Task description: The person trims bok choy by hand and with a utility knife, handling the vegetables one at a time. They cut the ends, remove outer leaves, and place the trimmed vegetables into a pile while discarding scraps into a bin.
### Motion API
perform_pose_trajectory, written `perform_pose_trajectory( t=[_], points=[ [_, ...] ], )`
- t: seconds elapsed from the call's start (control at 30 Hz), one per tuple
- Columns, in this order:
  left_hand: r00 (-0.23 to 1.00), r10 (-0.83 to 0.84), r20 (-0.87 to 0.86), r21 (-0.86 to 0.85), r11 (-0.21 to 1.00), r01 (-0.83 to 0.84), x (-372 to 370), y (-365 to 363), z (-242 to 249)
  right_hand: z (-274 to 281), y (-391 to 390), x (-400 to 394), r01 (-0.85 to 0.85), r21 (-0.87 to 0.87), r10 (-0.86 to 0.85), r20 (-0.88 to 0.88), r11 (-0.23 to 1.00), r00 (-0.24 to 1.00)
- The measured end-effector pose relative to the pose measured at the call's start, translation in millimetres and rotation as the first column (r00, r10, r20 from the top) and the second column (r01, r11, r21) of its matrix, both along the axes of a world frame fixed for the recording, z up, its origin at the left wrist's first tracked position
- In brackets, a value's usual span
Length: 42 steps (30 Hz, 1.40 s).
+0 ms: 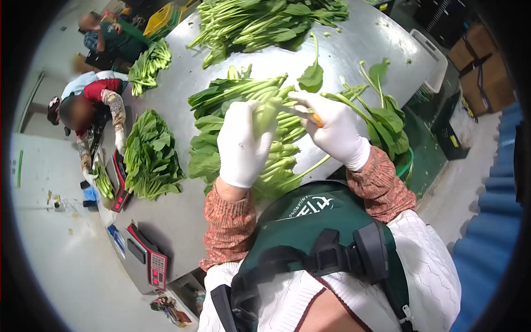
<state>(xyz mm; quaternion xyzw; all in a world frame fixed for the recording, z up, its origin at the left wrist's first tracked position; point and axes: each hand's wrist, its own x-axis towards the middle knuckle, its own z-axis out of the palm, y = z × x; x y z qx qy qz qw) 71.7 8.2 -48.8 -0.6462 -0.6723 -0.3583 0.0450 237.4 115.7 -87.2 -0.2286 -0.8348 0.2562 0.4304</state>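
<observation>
Both of my hands wear white gloves and meet over the metal table. My left hand (242, 143) is wrapped round a leafy green (266, 116), its pale stem end upward. In my right hand (336, 128) is a small knife (316, 119) with an orange part at the handle. Its blade points left, at the stem end of the held green; whether it touches cannot be made out. Under my hands lies a pile of leafy greens (207, 140), stems towards the right. A single loose leaf (311, 77) lies just beyond my right hand.
More greens lie in a heap (249, 25) at the far side and a bunch (152, 152) at left. Loose leaves (390, 124) hang over a green basket (406, 163) at right. A red scale (148, 257) stands at lower left. Across the table, a person (113, 99) handles greens by another scale (119, 182).
</observation>
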Motion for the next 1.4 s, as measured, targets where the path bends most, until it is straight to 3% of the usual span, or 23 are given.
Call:
perform_pose_trajectory(
  t=[0.03,0.13,0.2,0.27,0.33,0.47,0.53,0.6,0.7,0.8,0.83,0.93,1.0,1.07,1.13,1.17,1.2,1.23,1.3,1.4],
  points=[
    [1.0,-0.016,-0.011,-0.012,1.0,0.016,2.4,1.2,-0.4,1.0,-2.5,3.6,0.003,-0.04,0.003,0.126,0.999,0.992],
    [0.997,-0.058,-0.043,0.011,0.998,0.059,11.6,2.6,-2.1,-13.4,1.2,5.4,-0.023,-0.122,0.038,0.12,0.992,0.992],
    [0.991,-0.042,-0.128,0.036,0.998,0.047,14.9,3.7,-2.4,-69.1,20.9,8.7,0.093,-0.241,-0.005,0.341,0.966,0.94],
    [0.997,-0.072,-0.021,0.023,0.997,0.072,13.1,2.0,-0.4,-69.0,24.3,12.4,0.124,-0.423,0.014,0.308,0.898,0.951],
    [0.997,-0.075,-0.001,0.067,0.995,0.075,13.2,1.2,-2.8,-54.4,16.5,25.7,-0.007,-0.663,0.028,0.02,0.749,0.999],
    [0.997,-0.019,-0.071,0.005,1.0,0.019,16.1,5.0,-14.1,-8.3,3.8,23.7,-0.181,-0.559,0.164,-0.081,0.809,0.983],
    [0.994,0.01,-0.113,0.039,0.999,-0.006,20.4,4.4,-13.8,-4.6,-4.2,21.7,-0.059,-0.235,0.079,0.077,0.97,0.994],
    [0.991,0.041,-0.127,0.068,0.997,-0.033,19.8,3.5,-13.1,14.4,-17.7,19.7,0.051,-0.031,-0.045,0.171,0.998,0.984],
    [0.988,0.063,-0.14,0.058,0.997,-0.056,20.0,-0.3,-5.3,-3.6,-19.9,7.8,0.052,-0.079,-0.043,0.109,0.996,0.993],
    [0.996,0.054,-0.075,0.053,0.997,-0.05,23.6,-4.1,-4.6,-18.7,-13.1,1.9,0.103,-0.109,-0.083,0.172,0.989,0.982],
    [0.996,0.059,-0.061,0.121,0.991,-0.051,23.8,-3.6,-6.3,-34.6,-6.6,1.2,0.127,-0.139,-0.1,0.188,0.982,0.977],
    [0.996,0.09,0.014,0.143,0.986,-0.091,23.6,-7.9,-3.7,-83.1,22.2,12.6,0.131,-0.462,-0.034,0.213,0.877,0.976],
    [0.993,0.107,-0.045,0.099,0.99,-0.102,20.1,-7.7,-8.8,-45.1,8.5,17.4,-0.05,-0.742,0.034,-0.037,0.668,0.999],
    [0.99,0.102,-0.094,0.05,0.994,-0.097,20.2,-1.0,-15.1,-20.6,-0.3,14.6,-0.291,-0.711,0.146,-0.259,0.64,0.955],
    [0.978,0.126,-0.167,-0.013,0.991,-0.13,20.7,3.5,-30.4,1.9,-4.9,14.7,-0.38,-0.645,0.317,-0.218,0.663,0.923],
    [0.98,0.095,-0.174,-0.122,0.986,-0.118,21.4,3.9,-34.8,11.3,-7.4,9.4,-0.298,-0.497,0.321,-0.041,0.815,0.946],
    [0.971,0.077,-0.225,-0.057,0.994,-0.092,21.2,5.6,-38.3,7.5,-11.9,-0.1,-0.248,-0.311,0.248,-0.039,0.918,0.968],
    [0.986,0.07,-0.15,-0.143,0.985,-0.092,21.0,7.1,-42.7,-1.0,-14.1,-6.2,-0.222,-0.246,0.196,-0.128,0.944,0.972],
    [0.991,-0.011,-0.135,-0.131,0.991,-0.006,19.9,2.6,-31.4,3.2,-12.7,-2.2,-0.169,-0.4,0.185,0.001,0.901,0.983],
    [0.997,-0.041,-0.069,-0.188,0.982,0.027,14.6,-4.1,-28.4,-0.5,-12.6,1.6,-0.252,-0.521,0.239,-0.093,0.816,0.967]
  ],
)
